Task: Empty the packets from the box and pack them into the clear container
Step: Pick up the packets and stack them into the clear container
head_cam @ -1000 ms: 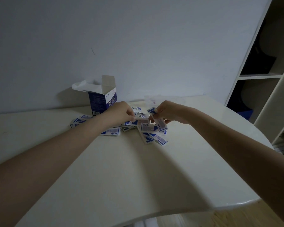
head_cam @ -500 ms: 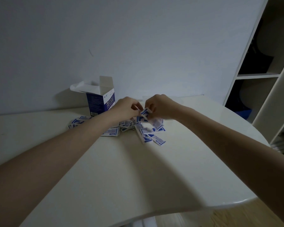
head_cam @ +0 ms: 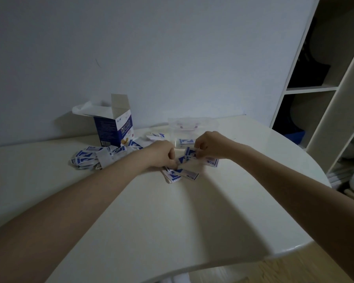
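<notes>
**Gathering loose packets for the container**

Both hands work low over the packets (head_cam: pixel 180 174) scattered on the table (head_cam: pixel 192 217). The left hand (head_cam: pixel 161 154) is curled, fingertips down on the pile, seemingly pinching one or more packets; exactly how many is hidden under the knuckles. The right hand (head_cam: pixel 208 146) pinches a packet by its edge, just in front of the container (head_cam: pixel 192 127).

To do this step well, I judge it best to square several packets into a flat stack before lifting, then slide them into the container edge-first, so they lie in rows and do not jumble.

The packets are small, flat, thin rectangles, white with blue print, probably slick and prone to fanning apart. More lie heaped beside the box (head_cam: pixel 114 129), which is upright cardboard, blue-sided, flaps open. The container is clear, thin-walled plastic, at least one packet showing through it. The table is smooth, pale, with a rounded edge.
</notes>
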Tool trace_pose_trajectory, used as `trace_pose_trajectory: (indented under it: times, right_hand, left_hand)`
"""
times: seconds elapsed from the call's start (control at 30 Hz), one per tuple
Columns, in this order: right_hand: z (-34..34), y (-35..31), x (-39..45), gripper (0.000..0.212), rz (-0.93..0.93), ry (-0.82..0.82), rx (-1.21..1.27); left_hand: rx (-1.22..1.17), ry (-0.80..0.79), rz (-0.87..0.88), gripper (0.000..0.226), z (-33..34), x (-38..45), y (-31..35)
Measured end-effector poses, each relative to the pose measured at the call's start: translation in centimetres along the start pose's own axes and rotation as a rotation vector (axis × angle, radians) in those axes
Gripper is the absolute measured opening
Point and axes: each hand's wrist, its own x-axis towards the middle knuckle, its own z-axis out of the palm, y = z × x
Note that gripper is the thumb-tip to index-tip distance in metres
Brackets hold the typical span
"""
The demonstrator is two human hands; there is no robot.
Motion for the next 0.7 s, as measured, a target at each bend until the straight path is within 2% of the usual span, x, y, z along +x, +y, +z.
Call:
trace_pose_trajectory:
  times: [0.1,0.2,0.3,0.37,0.4,0.47,0.57,0.6,0.7]
  right_hand:
    - [-0.8,0.0,0.2,0.016,0.120,0.094,0.212]
    - [-1.3,-0.3,0.2,0.016,0.250,0.149,0.711]
    - [-1.7,-1.3,-0.3,0.021,0.288,0.031,1.063]
    - [-1.6,-2.5,-0.3,0.018,0.242,-0.042,1.216]
    - [-1.5,-3.0,-0.1,0.019,0.219,-0.048,1.232]
    - [-1.2,-4.0,0.2,0.020,0.212,0.023,1.111]
    - [-1.2,-4.5,0.7,0.015,0.229,0.177,0.852]
    - [-1.4,-4.4,0.7,0.018,0.217,0.196,0.760]
    - [-1.9,-3.6,0.6,0.032,0.177,0.140,0.476]
  left_hand:
    - [-0.073,0.055,0.015,0.021,-0.1,-0.1,-0.1]
    - [-0.366,0.183,-0.042,0.017,-1.0,-0.3,-0.2]
    - [-0.684,0.276,-0.125,0.011,-1.9,-0.9,-0.3]
    - [-0.739,0.282,-0.119,0.013,-2.1,-1.3,-0.2]
    - [-0.722,0.272,-0.089,0.016,-2.0,-1.4,-0.1]
    - [-0.586,0.248,-0.014,0.023,-1.8,-1.4,0.1]
    - [-0.183,0.174,0.051,0.021,-1.6,-1.6,0.2]
    - [-0.093,0.113,0.061,0.029,-1.5,-1.7,0.0]
    - [0.101,-0.029,0.076,0.042,-0.6,-1.7,-0.3]
